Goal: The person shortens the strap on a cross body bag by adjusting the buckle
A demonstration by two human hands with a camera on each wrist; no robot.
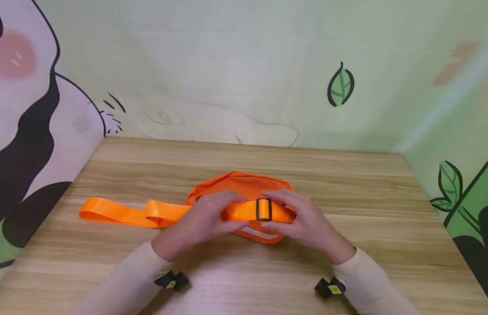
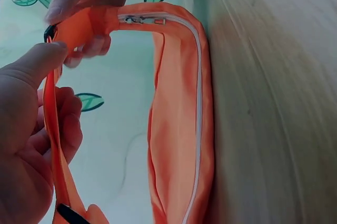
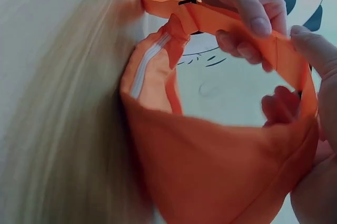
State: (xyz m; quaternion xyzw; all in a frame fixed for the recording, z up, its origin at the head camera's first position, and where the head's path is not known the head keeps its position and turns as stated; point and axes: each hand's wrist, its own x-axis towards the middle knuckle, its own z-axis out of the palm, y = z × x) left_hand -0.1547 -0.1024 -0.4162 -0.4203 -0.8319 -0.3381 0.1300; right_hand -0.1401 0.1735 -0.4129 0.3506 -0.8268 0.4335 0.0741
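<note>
An orange waist bag (image 1: 244, 186) rests on the table, a white zipper (image 1: 261, 233) on its near side. Above it, both hands hold the bag's orange strap (image 1: 241, 211). My left hand (image 1: 196, 218) pinches the strap left of a black slider buckle (image 1: 258, 210); my right hand (image 1: 307, 218) grips it just right of the buckle. In the left wrist view, the zipper pull (image 2: 138, 20) shows near the bag's end. A second black buckle (image 3: 187, 2) appears beyond my left hand in the right wrist view. Some fingers are hidden behind the strap.
The loose strap end (image 1: 121, 214) lies looped on the table to the left. A wood-grain table (image 1: 366, 183) carries everything. Behind it stands a wall (image 1: 228, 78) with printed panda and leaf drawings. Small black devices (image 1: 173, 281) sit at both wrists.
</note>
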